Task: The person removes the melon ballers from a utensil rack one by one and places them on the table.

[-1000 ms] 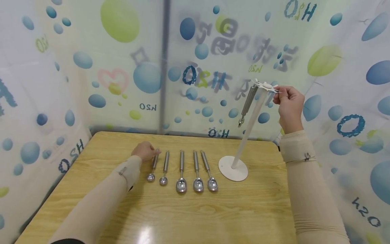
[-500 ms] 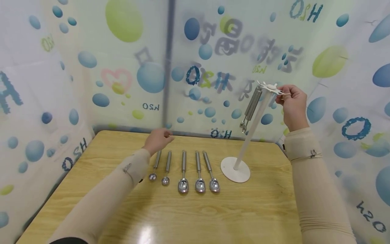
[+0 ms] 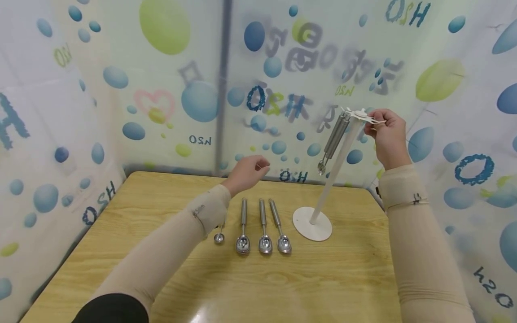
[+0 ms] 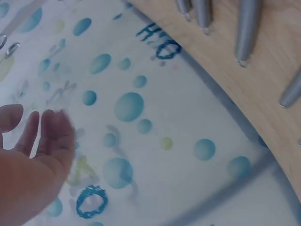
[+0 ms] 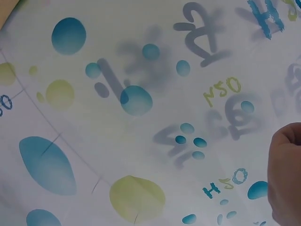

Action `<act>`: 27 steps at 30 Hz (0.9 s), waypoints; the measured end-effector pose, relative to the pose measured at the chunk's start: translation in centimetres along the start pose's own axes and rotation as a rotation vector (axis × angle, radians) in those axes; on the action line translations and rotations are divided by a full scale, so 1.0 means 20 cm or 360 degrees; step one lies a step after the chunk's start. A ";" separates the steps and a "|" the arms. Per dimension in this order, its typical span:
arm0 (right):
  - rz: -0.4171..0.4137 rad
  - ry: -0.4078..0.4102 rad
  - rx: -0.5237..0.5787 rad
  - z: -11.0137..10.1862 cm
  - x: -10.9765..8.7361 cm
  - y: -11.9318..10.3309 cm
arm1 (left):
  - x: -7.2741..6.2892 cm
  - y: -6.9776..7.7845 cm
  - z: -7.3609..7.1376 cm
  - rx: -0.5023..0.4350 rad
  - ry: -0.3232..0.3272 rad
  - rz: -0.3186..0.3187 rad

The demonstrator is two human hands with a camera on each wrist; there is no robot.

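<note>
My left hand (image 3: 247,172) is in the air above the back of the table, fingers loosely bent and holding nothing. In the left wrist view its fingers (image 4: 56,134) are spread apart from the thumb. My right hand (image 3: 389,139) pinches an arm of the white hooked top (image 3: 361,115) of a stand. Metal scoops (image 3: 335,139) hang by their handle ends from that top. Below on the table lie more metal scoops: a small round one (image 3: 219,238), partly covered by my left sleeve, and three larger oval ones (image 3: 243,244). The leftmost small scoop is hidden behind my left arm.
The stand's white post (image 3: 332,179) rises from a round white base (image 3: 312,224) at the table's right. The wooden table (image 3: 323,278) reaches back to a curtain (image 3: 161,130) printed with blue and green drops, which also encloses both sides.
My left hand has left the leftmost scoop and moved right and up, towards the stand, with nothing in it. The hanging scoops have swung slightly. My right hand keeps its hold.
</note>
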State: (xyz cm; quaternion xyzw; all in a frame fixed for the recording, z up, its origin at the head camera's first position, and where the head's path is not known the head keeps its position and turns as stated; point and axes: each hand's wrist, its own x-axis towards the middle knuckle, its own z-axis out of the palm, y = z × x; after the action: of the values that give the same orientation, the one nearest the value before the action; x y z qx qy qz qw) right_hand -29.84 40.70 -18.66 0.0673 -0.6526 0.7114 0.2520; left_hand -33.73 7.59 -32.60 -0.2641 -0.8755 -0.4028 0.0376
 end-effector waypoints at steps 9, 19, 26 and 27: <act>0.0051 -0.0080 0.0111 0.01 0.02 0.00 | 0.12 0.21 0.08 -0.0120 -0.0011 0.0252; 0.0087 -0.0155 0.0246 0.03 0.06 0.02 | 0.19 0.40 0.13 -0.0217 0.0111 0.0426; 0.0046 -0.0213 0.0227 0.04 0.08 0.05 | 0.20 0.54 0.20 -0.0102 0.0188 0.0477; 0.0043 -0.0224 0.0224 0.04 0.08 0.05 | 0.19 0.55 0.21 -0.0103 0.0196 0.0483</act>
State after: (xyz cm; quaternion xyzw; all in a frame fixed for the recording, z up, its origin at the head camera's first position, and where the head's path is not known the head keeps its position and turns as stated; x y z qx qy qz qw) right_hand -31.85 40.26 -18.75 0.1257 -0.6179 0.7524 0.1905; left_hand -30.99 18.23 -26.74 -0.3693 -0.8082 -0.4360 0.1430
